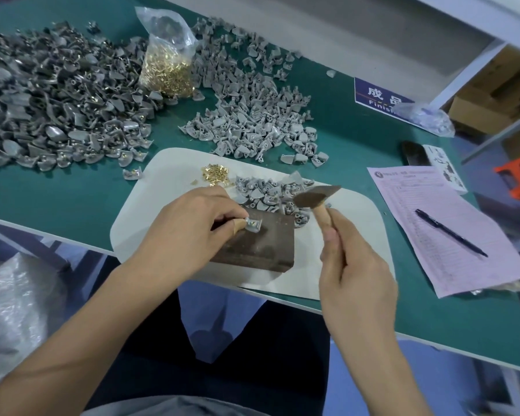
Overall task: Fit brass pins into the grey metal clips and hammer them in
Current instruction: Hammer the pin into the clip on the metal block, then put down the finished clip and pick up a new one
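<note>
Presently, left hand (189, 226): a grey clip (252, 226) with a brass pin in it is pinched between thumb and curled fingers and held down on the dark block (258, 244).
Right hand (353, 265): the fingers are wrapped round the pale wooden handle of the hammer (318, 197); the dark, rough head is held raised just right of the clip, apart from it.
Block: flat, brown and worn, it is laid on the white mat (150, 214), near the mat's front edge.
Mat: smooth with rounded corners, its front overhangs the bench edge.
Loose pins (214, 175): a small shiny heap is seen on the mat, behind the left hand.
Unfitted clips (267, 192): matt grey, curved pieces are crowded between the block and the hammer head.
Open room: bare mat is left only to the left and right of the block.
Bench (72, 193): green surface; large clip heaps (48, 97) lie at the back around a clear bag of pins (167, 70).
Right side: a pink form (451, 241) with a pen (451, 232) on it.
</note>
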